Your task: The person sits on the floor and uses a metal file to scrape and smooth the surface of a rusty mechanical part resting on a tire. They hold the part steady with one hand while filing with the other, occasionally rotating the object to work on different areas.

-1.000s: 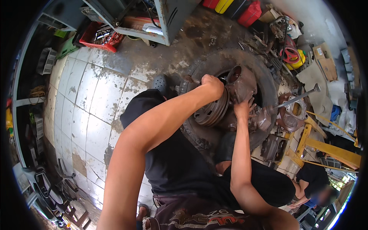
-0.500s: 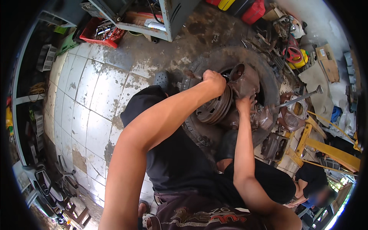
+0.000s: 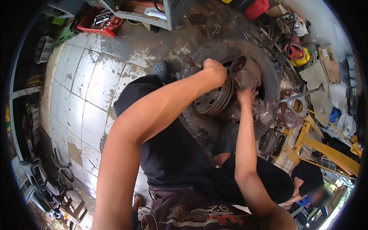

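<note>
Head view: tyre (image 3: 271,76) beneath casting (image 3: 251,74).

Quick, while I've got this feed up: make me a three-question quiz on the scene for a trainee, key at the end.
1. What lies around and beneath the brown metal housing?
A) a workbench
B) a large tire
C) a wooden pallet
2. True or false: in the picture, the right grip is nearer than the left grip to the yellow frame.
3. Fill in the colour: the crate of tools at the upper left is ____.

Key:
1. B, a large tire
2. True
3. red
</note>
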The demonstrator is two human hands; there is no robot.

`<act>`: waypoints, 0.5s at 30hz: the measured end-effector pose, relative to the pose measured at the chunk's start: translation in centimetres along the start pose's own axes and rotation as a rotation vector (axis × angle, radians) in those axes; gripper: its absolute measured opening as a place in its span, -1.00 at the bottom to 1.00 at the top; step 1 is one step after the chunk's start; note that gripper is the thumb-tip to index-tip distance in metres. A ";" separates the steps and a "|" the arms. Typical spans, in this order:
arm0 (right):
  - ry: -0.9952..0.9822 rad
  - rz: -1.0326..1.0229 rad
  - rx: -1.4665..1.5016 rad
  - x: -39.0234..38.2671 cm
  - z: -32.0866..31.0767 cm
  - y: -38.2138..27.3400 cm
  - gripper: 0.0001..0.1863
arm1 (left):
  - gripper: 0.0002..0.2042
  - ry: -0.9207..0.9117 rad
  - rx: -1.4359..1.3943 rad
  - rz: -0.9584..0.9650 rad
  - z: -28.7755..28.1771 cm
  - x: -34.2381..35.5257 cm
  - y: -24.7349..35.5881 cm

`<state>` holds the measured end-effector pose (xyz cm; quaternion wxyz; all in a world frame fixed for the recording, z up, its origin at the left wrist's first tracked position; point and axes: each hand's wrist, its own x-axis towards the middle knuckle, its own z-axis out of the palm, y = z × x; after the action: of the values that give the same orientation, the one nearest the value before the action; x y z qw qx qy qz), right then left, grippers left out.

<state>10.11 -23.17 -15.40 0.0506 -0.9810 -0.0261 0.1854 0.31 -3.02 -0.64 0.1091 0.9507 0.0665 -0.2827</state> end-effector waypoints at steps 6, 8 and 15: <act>-0.007 0.046 0.186 -4.4 -2.0 -2.0 0.10 | -0.72 -0.023 -0.019 -0.058 1.2 -0.3 -0.3; -0.002 0.036 0.173 -4.7 -2.5 -2.0 0.14 | -0.72 -0.003 0.018 -0.037 0.8 -0.1 -0.8; 0.089 0.000 0.185 -5.7 -1.6 -1.5 0.11 | -0.72 0.004 0.011 -0.039 1.9 -0.2 -1.3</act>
<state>5.38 -22.17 -11.71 0.1423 -0.9793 -0.0065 0.1435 -1.10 -2.25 -2.25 0.0981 0.9504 0.0836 -0.2831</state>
